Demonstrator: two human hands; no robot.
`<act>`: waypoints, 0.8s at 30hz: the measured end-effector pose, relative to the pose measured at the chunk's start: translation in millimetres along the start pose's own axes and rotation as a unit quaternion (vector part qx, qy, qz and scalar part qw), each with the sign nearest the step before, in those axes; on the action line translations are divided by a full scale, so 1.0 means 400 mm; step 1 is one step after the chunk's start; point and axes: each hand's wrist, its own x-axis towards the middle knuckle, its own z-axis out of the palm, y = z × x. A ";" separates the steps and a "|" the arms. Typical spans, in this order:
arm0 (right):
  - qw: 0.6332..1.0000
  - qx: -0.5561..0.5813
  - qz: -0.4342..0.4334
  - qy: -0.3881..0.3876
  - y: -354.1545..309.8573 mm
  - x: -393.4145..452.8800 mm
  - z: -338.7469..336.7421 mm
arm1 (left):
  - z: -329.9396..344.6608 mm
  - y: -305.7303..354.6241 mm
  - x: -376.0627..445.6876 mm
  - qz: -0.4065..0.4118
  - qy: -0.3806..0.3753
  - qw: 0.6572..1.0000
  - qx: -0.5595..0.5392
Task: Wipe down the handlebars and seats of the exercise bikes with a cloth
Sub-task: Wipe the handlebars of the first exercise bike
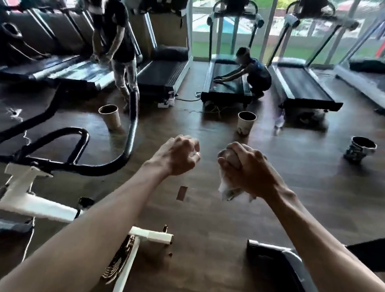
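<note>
One cloth (229,190), white, bunched in right hand (242,170), fingers clenched round it. Left hand (177,155) just beside, curled; whether it pinches a cloth corner: cannot tell. Black handlebars (77,147) lie left of cloth, untouched. Judged step: readying cloth. Next: carry it left onto the bar.

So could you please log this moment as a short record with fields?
setting: gym, wood floor
right hand: grips white cloth
left hand: curled, seems to hold nothing
handlebars: black, lower left, untouched
cups: three on floor
others: two people at treadmills
</note>
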 end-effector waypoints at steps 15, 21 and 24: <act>0.985 -0.034 0.162 0.047 0.486 0.405 -0.036 | 0.175 0.042 0.778 0.128 -0.096 0.987 -0.002; 0.976 -0.065 0.196 0.065 0.691 0.554 -0.122 | 0.224 0.144 1.098 0.168 -0.106 0.980 -0.007; 0.968 -0.076 0.227 0.079 0.808 0.575 -0.179 | 0.281 0.245 1.251 0.200 -0.120 0.972 -0.011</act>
